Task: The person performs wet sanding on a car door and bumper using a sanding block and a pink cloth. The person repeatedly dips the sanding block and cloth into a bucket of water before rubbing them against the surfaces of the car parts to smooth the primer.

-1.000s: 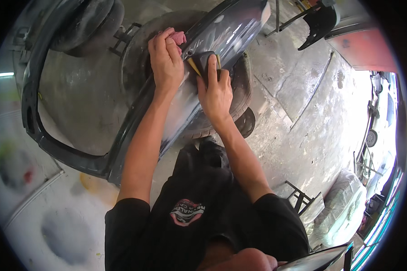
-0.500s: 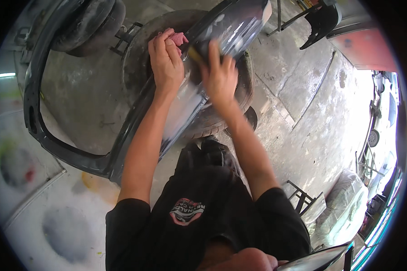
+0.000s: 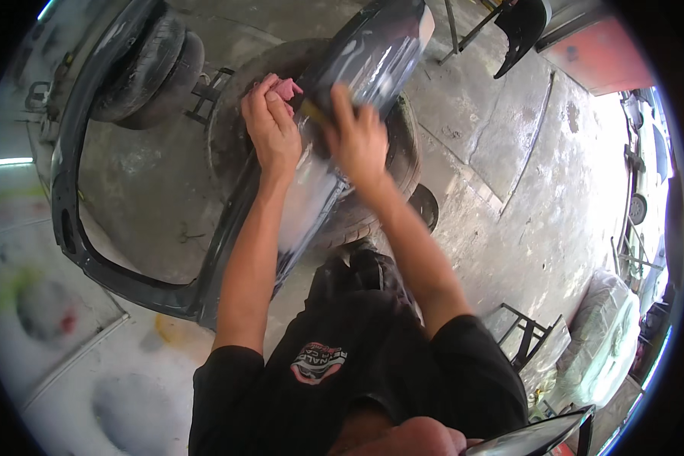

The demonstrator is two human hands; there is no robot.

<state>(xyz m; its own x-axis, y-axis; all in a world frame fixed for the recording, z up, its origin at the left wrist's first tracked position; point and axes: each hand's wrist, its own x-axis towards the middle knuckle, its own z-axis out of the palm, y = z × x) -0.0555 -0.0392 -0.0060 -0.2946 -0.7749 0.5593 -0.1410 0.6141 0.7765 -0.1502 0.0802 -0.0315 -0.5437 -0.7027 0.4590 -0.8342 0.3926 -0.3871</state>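
A dark grey car door [image 3: 372, 57] with a window frame lies tilted in front of me, a hazy pale patch on its panel. My left hand [image 3: 276, 140] is closed around a crumpled pink cloth [image 3: 286, 89] at the door's edge by the window opening. My right hand [image 3: 363, 148], smeared by motion, presses a flat dark pad with a yellow edge [image 3: 314, 112] against the panel. Its fingers reach over the pad and hide most of it. I cannot make out the pad's exact kind.
Beneath the door lies a large tire [image 3: 409, 144]. More tires [image 3: 140, 72] are stacked at the far left. A paint-spotted white surface [image 3: 76, 365] is at the near left. To the right are a black metal stand [image 3: 526, 334], a plastic-wrapped bundle [image 3: 596, 334] and a black curved panel [image 3: 523, 34].
The whole view has shifted, with the door and floor sitting lower in it. My right hand is blurred in both frames over the same panel area; the left hand keeps the cloth.
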